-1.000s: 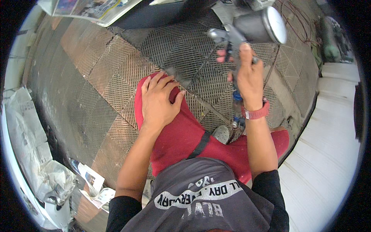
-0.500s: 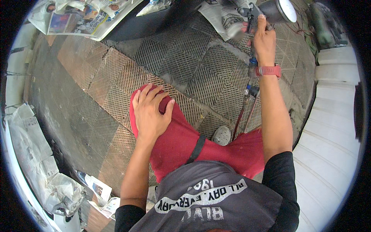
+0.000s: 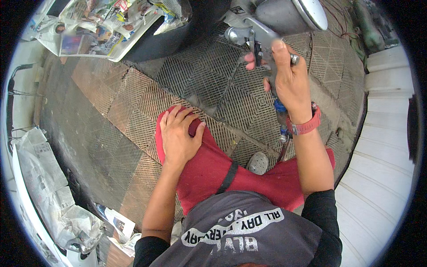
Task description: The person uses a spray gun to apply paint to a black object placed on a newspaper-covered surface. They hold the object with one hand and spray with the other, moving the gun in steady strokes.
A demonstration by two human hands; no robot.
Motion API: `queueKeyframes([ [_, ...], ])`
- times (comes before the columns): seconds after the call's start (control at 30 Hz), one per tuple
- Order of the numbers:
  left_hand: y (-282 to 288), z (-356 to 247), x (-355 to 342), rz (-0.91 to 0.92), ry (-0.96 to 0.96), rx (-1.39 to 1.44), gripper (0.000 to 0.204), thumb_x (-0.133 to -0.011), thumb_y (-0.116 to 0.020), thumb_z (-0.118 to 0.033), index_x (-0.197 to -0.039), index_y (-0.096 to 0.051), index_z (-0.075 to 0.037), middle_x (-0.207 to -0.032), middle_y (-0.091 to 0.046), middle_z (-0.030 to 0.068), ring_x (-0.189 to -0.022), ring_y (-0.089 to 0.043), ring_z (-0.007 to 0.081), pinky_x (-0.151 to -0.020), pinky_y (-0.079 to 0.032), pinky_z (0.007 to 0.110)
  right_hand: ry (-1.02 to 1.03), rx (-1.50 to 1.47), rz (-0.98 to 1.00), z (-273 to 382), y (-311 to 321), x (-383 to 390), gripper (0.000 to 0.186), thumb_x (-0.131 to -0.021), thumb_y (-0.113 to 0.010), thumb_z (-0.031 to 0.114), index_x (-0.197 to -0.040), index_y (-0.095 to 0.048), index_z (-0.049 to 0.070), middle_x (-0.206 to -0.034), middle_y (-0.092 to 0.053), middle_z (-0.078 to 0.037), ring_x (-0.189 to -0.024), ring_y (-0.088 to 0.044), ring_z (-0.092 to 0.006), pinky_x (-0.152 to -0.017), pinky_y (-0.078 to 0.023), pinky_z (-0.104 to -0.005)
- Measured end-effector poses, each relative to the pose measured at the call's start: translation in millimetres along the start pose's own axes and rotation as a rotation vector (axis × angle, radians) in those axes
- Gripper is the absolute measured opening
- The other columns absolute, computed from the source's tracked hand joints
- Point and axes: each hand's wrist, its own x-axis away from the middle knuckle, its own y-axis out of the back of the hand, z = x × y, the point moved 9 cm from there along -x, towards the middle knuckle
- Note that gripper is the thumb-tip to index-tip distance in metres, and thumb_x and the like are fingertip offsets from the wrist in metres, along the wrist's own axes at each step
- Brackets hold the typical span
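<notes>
My right hand point(image 3: 291, 84) is closed round the handle of a spray gun point(image 3: 262, 33), with a red watch on the wrist. A large grey cup point(image 3: 284, 15) with a white lid is attached to the gun at the top right. Its nozzle end points to the left. From the handle a blue fitting point(image 3: 279, 105) and a hose run down behind my wrist. My left hand point(image 3: 180, 133) rests on my red-trousered knee point(image 3: 195, 155), fingers spread, with nothing in it.
A dark car part point(image 3: 178, 40) masked with newspaper point(image 3: 102, 26) stands at the upper left. More papered panels point(image 3: 49, 169) line the left edge. White ribbed panelling point(image 3: 373, 178) runs down the right. Grated tiles point(image 3: 213, 80) cover the floor, and a grey clog point(image 3: 258, 163) shows below me.
My right hand has brought the spray gun nearer and to the left, so it looks larger. My left hand stays on the knee; the whole view has shifted slightly.
</notes>
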Motion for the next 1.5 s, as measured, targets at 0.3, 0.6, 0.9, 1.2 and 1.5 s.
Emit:
queueKeyframes([
  [0.3,0.1,-3.5,-0.4,0.015,-0.004,-0.012,0.032,-0.093,-0.083,-0.034,-0.116,-0.083,-0.011,-0.135,-0.077,0.0090,-0.145,-0.058,0.0340,-0.127,-0.034,0.057,0.109,0.245,-0.376,9.0,92.4,-57.0,0.066,-0.118,-0.050,0.053,-0.096,-0.073,-0.004,-0.073,-0.072,-0.007,-0.048,-0.061,-0.0151,-0.048,-0.048,-0.0335],
  [0.6,-1.7,-2.8,-2.7,0.012,-0.003,-0.016,0.030,-0.093,-0.083,-0.033,-0.113,-0.084,-0.011,-0.134,-0.077,0.0086,-0.145,-0.059,0.0340,-0.127,-0.035,0.057,0.091,0.170,-0.263,41.5,69.8,-34.1,0.057,-0.118,-0.052,0.050,-0.120,-0.076,-0.002,-0.079,-0.075,-0.006,-0.057,-0.063,-0.0100,-0.050,-0.048,-0.0301],
  [0.9,-7.2,-8.8,-6.9,0.036,-0.008,-0.007,0.032,-0.093,-0.083,-0.034,-0.115,-0.084,-0.011,-0.136,-0.077,0.0087,-0.146,-0.057,0.0341,-0.127,-0.034,0.057,0.115,-0.033,-0.033,73.6,20.5,-8.4,0.058,-0.119,-0.051,0.051,-0.131,-0.075,-0.001,-0.096,-0.082,-0.008,-0.078,-0.072,-0.0088,-0.054,-0.051,-0.0248],
  [1.2,-2.5,-5.9,-3.6,0.028,0.001,-0.002,0.033,-0.092,-0.083,-0.034,-0.115,-0.084,-0.010,-0.136,-0.077,0.0082,-0.146,-0.057,0.0329,-0.128,-0.033,0.056,0.170,0.121,-0.280,87.2,77.9,-29.1,0.061,-0.119,-0.047,0.052,-0.127,-0.075,-0.001,-0.100,-0.083,-0.012,-0.081,-0.076,-0.0128,-0.051,-0.051,-0.0260],
  [1.5,-3.1,-7.9,-3.6,0.023,-0.010,-0.004,0.034,-0.092,-0.084,-0.033,-0.116,-0.084,-0.009,-0.136,-0.077,0.0091,-0.145,-0.057,0.0330,-0.129,-0.033,0.056,0.163,-0.063,-0.045,107.9,20.7,-8.7,0.057,-0.118,-0.051,0.053,-0.132,-0.075,0.002,-0.099,-0.081,-0.009,-0.081,-0.075,-0.0099,-0.050,-0.050,-0.0234],
])
